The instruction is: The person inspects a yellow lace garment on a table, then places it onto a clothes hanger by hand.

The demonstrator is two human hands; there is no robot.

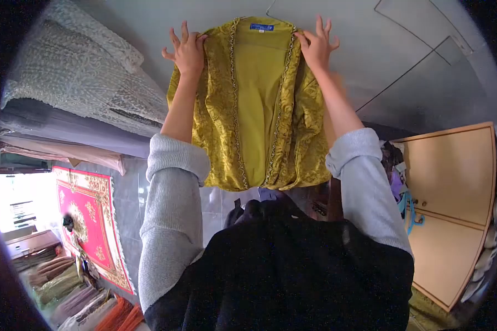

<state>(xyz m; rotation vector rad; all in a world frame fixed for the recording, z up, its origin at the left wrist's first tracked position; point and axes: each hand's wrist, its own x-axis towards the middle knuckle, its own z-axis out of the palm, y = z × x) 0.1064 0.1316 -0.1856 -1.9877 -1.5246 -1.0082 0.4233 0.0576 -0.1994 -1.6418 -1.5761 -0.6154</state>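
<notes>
A yellow-green patterned jacket with dark beaded trim hangs open at the front, a blue label inside its collar. The hook of a hanger shows above the collar. My left hand pinches the jacket's shoulder at the left of the view, its other fingers raised. On the opposite shoulder, my right hand grips the cloth between thumb and finger, the remaining fingers spread upward.
Grey patterned fabric hangs at the upper left. A red rug lies on the tiled floor at left, near folded textiles. At right stands a tan cabinet beside clothes and a blue hanger.
</notes>
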